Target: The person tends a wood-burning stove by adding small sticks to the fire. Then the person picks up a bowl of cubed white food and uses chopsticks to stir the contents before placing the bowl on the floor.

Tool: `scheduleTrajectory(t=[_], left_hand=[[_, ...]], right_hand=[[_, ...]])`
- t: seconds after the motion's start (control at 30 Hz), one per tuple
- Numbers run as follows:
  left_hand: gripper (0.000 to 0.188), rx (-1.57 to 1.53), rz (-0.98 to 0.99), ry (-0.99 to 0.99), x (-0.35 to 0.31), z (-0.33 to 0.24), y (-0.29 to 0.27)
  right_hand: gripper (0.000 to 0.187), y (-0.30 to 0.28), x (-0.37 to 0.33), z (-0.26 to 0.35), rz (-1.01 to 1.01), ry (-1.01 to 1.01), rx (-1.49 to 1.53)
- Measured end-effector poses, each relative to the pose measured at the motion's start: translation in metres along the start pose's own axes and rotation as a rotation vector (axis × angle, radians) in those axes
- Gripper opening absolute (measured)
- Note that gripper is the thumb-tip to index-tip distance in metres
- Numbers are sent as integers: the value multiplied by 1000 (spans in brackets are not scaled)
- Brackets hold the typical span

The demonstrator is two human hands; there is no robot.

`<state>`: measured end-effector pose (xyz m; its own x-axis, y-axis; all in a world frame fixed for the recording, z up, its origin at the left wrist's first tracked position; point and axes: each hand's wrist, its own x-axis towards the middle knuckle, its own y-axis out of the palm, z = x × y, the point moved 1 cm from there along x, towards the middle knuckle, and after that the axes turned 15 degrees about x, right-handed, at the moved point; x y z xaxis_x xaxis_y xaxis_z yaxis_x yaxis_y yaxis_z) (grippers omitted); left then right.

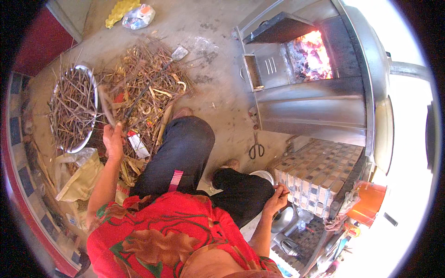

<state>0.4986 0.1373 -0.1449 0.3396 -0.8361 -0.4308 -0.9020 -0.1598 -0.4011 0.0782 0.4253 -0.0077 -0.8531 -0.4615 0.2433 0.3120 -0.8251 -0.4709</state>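
Note:
My left hand (pixel 115 139) is closed around the lower end of a stick (pixel 107 107), which is a little blurred. It is held up between the tub of twigs (pixel 94 88) and a loose heap of twigs (pixel 150 69) on the floor. Near my right knee, my right hand (pixel 277 198) is closed with a short brown piece (pixel 284 193) showing at the fingers; its kind is unclear. At the upper right, a metal stove (pixel 310 106) has its dark door (pixel 278 28) swung up, and a bright fire (pixel 314 54) burns inside.
A small long-handled shovel (pixel 180 53) lies across the heap. Tongs or scissors with looped handles (pixel 256 150) are on the floor before the stove. A tiled block (pixel 315 173), kettle-like metalware (pixel 283 220) and an orange container (pixel 367 203) stand right. A pale sack (pixel 79 178) slumps left.

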Motion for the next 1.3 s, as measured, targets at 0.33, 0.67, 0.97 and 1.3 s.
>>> scheduleTrajectory(t=[0.33,0.67,0.97,1.3], left_hand=[[20,297,324,531,-15,-65,82],[27,197,625,842,-59,-181,174],[24,139,656,824,-84,-225,320],[96,128,567,1029,-103,-369,488]], right_hand=[[17,-3,-3,0,40,-22,33],[15,-2,-6,4,53,-36,19],[15,-16,-10,-3,3,-42,-134],[18,0,4,2,82,-79,-41]])
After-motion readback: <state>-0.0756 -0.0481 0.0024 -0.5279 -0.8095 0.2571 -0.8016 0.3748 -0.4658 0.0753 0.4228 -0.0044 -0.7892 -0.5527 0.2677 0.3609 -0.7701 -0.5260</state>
